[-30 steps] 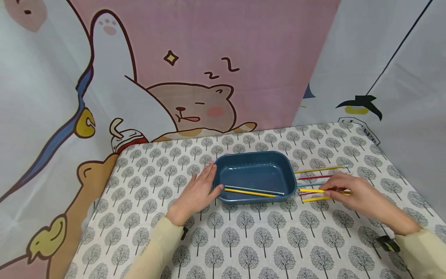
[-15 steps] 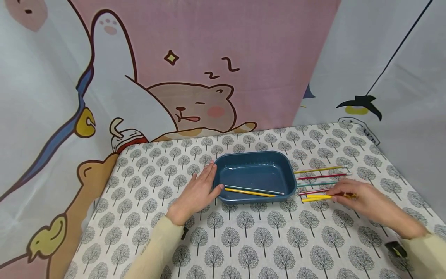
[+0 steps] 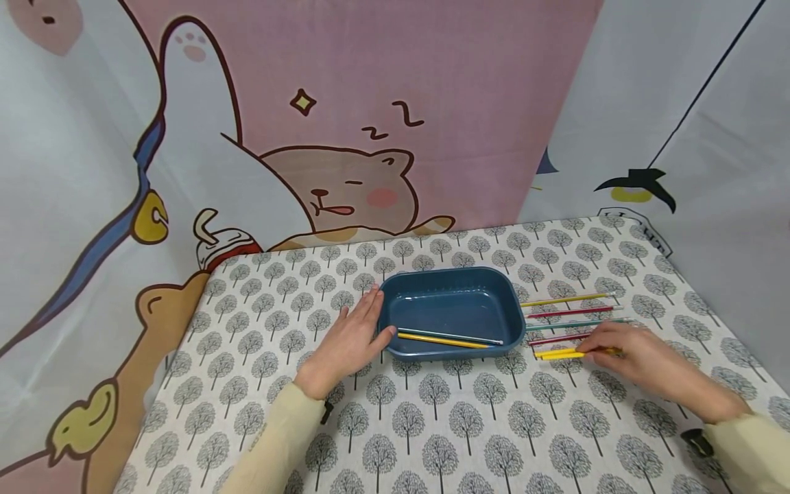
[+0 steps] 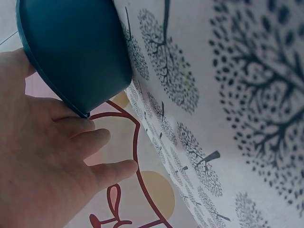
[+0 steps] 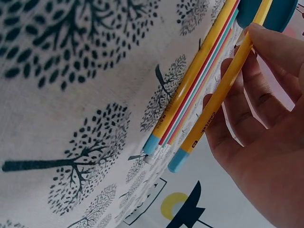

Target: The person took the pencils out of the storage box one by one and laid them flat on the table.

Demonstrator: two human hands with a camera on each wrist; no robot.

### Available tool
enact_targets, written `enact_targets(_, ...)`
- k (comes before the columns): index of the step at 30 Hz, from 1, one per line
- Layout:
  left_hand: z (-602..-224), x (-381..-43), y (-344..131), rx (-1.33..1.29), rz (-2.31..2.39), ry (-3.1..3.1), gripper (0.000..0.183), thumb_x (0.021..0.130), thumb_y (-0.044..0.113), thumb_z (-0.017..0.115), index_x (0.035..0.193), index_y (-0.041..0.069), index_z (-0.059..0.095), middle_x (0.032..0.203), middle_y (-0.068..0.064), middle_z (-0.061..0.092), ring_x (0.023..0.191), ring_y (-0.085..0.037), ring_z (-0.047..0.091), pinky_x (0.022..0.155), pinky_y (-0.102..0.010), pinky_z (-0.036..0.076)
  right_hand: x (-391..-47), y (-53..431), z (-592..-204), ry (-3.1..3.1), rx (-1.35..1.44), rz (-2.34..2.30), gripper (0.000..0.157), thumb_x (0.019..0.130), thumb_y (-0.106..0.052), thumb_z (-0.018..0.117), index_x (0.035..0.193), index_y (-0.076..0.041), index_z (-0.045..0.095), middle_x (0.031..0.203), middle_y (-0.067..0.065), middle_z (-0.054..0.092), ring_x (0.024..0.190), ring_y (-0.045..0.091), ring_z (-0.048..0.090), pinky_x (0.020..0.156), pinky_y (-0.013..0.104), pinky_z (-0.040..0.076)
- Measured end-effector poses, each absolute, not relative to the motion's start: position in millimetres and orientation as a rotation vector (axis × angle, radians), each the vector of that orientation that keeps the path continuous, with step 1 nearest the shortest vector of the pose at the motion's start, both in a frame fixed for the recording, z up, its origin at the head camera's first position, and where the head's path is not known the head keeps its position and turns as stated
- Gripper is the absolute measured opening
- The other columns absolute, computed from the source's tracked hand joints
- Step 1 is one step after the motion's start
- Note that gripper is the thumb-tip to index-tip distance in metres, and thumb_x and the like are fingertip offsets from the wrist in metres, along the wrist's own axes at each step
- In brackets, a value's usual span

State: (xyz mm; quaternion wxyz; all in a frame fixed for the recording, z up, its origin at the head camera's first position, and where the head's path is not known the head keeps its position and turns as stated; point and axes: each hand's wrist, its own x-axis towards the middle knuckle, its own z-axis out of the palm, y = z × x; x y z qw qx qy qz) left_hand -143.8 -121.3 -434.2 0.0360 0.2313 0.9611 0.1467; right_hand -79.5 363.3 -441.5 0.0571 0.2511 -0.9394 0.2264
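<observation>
My left hand (image 3: pixel 348 336) rests at the left end of a dark blue tray (image 3: pixel 453 273), its fingers fairly straight and touching the rim. My right hand (image 3: pixel 648 360) pinches a yellow pencil (image 5: pixel 219 97) with a blue end between thumb and fingers. In the right wrist view the held pencil is apart from a second yellow pencil (image 5: pixel 183 90) on the cloth. Red and teal pencils (image 3: pixel 568 324) lie roughly parallel just beyond the right hand. Inside the tray, a yellow pencil (image 3: pixel 444 340) and a silvery pencil (image 3: pixel 450 335) lie along the near wall.
A white cloth with a tree print (image 3: pixel 463 432) covers the table. A dull yellow pencil (image 3: pixel 568 300) lies farthest back in the row right of the tray. Cartoon-printed curtains (image 3: pixel 475 123) rise behind the table and along its sides.
My right hand has brought the held yellow pencil nearer to the front of the row, close over the front yellow pencil. The left hand and the tray have stayed put.
</observation>
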Motion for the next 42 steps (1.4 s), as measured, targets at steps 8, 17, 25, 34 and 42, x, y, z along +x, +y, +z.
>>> enact_targets(8, -434.5, -144.2, -121.6, 0.709, 0.450, 2.951, 0.075, 0.109, 0.048, 0.046, 0.163, 0.000, 0.025, 0.172, -0.012, 0.015, 0.158, -0.024, 0.016, 0.121, -0.062, 0.025, -80.4, 363.0, -446.6, -2.848, 0.798, 0.737, 0.028, 0.081, -0.002, 0.085, 0.100, -0.021, 0.080, 0.097, -0.017, 0.067, 0.081, -0.006, 0.058, 0.065, 0.023, 0.054)
enact_targets(17, -433.7, -143.9, -121.3, 0.705, 0.452, 2.950, 0.075, 0.109, 0.047, 0.046, 0.163, 0.000, 0.025, 0.172, -0.011, 0.013, 0.158, -0.023, 0.016, 0.121, -0.062, 0.025, -80.6, 362.9, -450.8, -2.856, 0.805, 0.751, 0.027, 0.081, -0.003, 0.085, 0.098, -0.023, 0.080, 0.096, -0.019, 0.065, 0.079, -0.007, 0.056, 0.064, 0.022, 0.053)
enact_targets(25, -434.2, -144.1, -121.3, 0.721, 0.453, 2.954, 0.076, 0.109, 0.048, 0.045, 0.162, -0.001, 0.025, 0.172, -0.014, 0.017, 0.157, -0.025, 0.018, 0.120, -0.063, 0.027, -81.7, 362.9, -452.9, -2.883, 0.808, 0.742, 0.027, 0.082, -0.004, 0.084, 0.098, -0.024, 0.080, 0.096, -0.020, 0.066, 0.079, -0.007, 0.058, 0.065, 0.023, 0.055)
enact_targets(34, -433.4, -143.5, -121.2, 0.719, 0.447, 2.949, 0.076, 0.109, 0.049, 0.044, 0.162, -0.001, 0.024, 0.172, -0.015, 0.017, 0.157, -0.025, 0.017, 0.121, -0.063, 0.026, -83.1, 361.5, -455.1, -2.877, 0.822, 0.713, 0.028, 0.080, -0.003, 0.085, 0.097, -0.024, 0.080, 0.096, -0.020, 0.066, 0.079, -0.008, 0.058, 0.066, 0.024, 0.056)
enact_targets(42, -433.5, -143.8, -121.0, 0.717, 0.442, 2.951, 0.076, 0.109, 0.049, 0.044, 0.162, -0.001, 0.024, 0.172, -0.015, 0.017, 0.158, -0.025, 0.017, 0.121, -0.062, 0.026, -82.5, 361.1, -454.4, -2.888, 0.804, 0.700, 0.030, 0.079, -0.001, 0.085, 0.096, -0.026, 0.081, 0.095, -0.019, 0.067, 0.077, -0.009, 0.056, 0.064, 0.023, 0.055)
